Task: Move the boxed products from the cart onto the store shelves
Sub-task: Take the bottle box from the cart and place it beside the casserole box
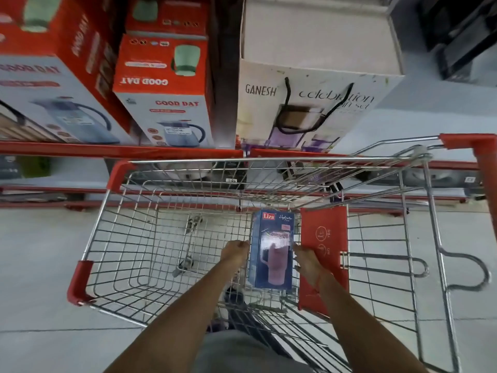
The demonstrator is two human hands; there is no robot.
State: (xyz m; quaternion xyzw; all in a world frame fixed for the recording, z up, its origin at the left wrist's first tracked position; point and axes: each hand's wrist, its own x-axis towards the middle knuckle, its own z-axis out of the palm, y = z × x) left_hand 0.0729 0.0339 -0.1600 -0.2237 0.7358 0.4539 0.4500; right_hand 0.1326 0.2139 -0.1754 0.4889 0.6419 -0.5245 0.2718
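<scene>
arms reach down into the cart (107,238); my left hand (235,254) and right hand (309,262) clasp the blue box (271,249) inside it, beside its red flap (322,254). i read "liza" and "hydrate" on top.

Blue Liza box (271,249) with pink tumbler print. Cart (188,238): silver wire grid, red corners, red seat flap (324,254). Shelf boxes (164,87) red-white, jug print. Gift bag (314,103) white, black handles.

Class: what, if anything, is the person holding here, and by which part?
The blue Liza box, gripped by its two long sides: left hand on the left side, right hand on the right.
</scene>
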